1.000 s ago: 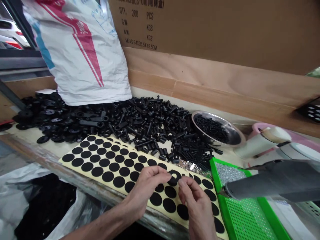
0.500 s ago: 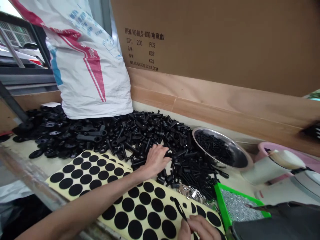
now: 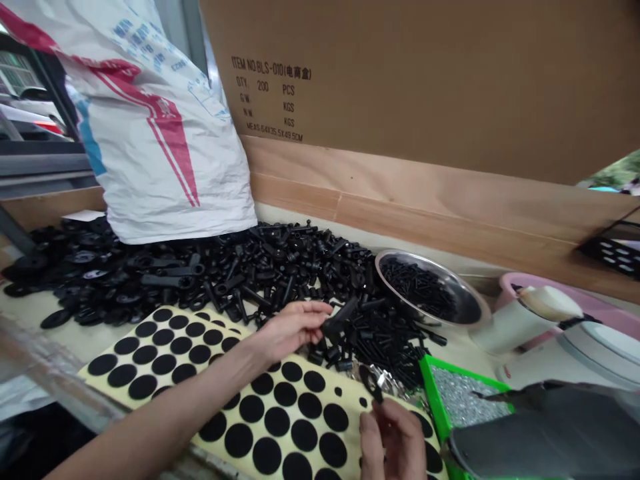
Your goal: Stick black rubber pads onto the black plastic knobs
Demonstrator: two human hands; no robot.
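Note:
My left hand (image 3: 290,330) pinches a short black plastic piece (image 3: 341,320) between thumb and fingertips, over the front of a heap of black plastic parts (image 3: 300,260). Lower right, my right hand (image 3: 397,440) grips a slim black arm with a ring-shaped end (image 3: 370,380), which points up and away. Part of that arm is hidden by the fingers. Beneath both hands lie pale yellow sheets of round black stickers (image 3: 277,421). Small shiny metal pieces (image 3: 387,385) lie just beyond the ringed arm.
A steel bowl (image 3: 477,310) of thin black parts stands behind. At right are a green tray (image 3: 434,400) of small silvery pieces, a dark grey object (image 3: 540,433), a white container (image 3: 505,330) and a pink basin (image 3: 510,283). A white sack (image 3: 175,173) and large carton (image 3: 400,80) stand at the back.
My left hand has drawn back from the heap with a black piece in its fingers. My right hand has raised the ringed arm slightly, and the view has shifted a little right.

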